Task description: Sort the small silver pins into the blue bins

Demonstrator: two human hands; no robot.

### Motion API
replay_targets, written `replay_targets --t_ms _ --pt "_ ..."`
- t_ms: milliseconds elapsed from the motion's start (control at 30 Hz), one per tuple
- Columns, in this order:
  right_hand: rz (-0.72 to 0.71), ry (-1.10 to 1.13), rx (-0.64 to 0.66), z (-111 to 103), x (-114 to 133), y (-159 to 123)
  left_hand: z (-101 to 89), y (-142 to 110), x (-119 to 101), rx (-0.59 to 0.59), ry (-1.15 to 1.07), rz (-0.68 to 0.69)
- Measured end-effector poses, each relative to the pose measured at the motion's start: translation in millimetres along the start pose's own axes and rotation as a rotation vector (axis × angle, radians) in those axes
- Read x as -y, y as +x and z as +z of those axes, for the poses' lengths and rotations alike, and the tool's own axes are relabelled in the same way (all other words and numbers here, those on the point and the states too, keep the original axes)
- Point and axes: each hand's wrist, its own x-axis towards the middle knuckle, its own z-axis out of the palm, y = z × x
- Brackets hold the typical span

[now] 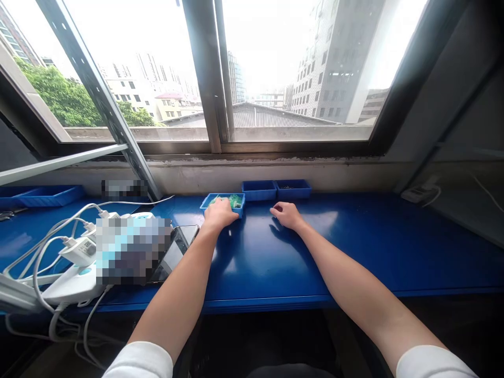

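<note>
My left hand (220,214) reaches over a small blue bin (242,202). Green translucent pieces (235,201) lie inside it. The thumb points right across the bin's near wall. The other fingertips are over or in the bin and mostly hidden, so their grip cannot be made out. To the right, my right hand (289,215) hovers just above or rests on the blue tabletop (271,268). Its fingers are curled toward the thumb. Whether anything small sits between them does not show.
Two more blue bins (259,190) stand against the wall, the right-hand bin (293,189) holding small dark bits. On the left are a white power strip (74,286), cables, a phone (177,252) and a metal shelf post (106,100). Blue trays (51,196) lie behind it.
</note>
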Motion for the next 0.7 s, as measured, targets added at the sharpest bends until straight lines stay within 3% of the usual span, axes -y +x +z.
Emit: replay_targets --t_ms 100,200,367,433,500,533,600,633,700 --pt "-0.038 0.119 -0.024 -1 8 -4 -5.7 -18 -20 0.057 0.02 0.049" --pt "-0.012 0.179 -0.014 -1 13 -5 0.6 -35 -42 0.005 -0.014 0.176" --pt "0.183 0.14 -0.103 -3 7 1 15.7 -45 -62 -0.109 -0.297 0.563" --pt "0.258 0.222 -0.093 -6 1 4 16.1 -37 -56 -0.245 -0.441 0.483" --pt "0.281 0.299 -0.06 -7 -4 6 15.8 -22 -44 -0.373 -0.514 0.244" --pt "0.28 0.32 -0.046 -8 -6 7 16.4 -13 -36 -0.381 -0.533 0.138" --pt "0.269 0.338 -0.028 -6 -10 10 20.3 2 -21 -0.235 -0.559 0.007" --pt "0.26 0.338 -0.023 -5 -12 11 23.6 7 -15 -0.123 -0.563 -0.002" --pt "0.24 0.322 -0.022 -2 -14 14 31.1 14 -9 -0.032 -0.554 0.015"
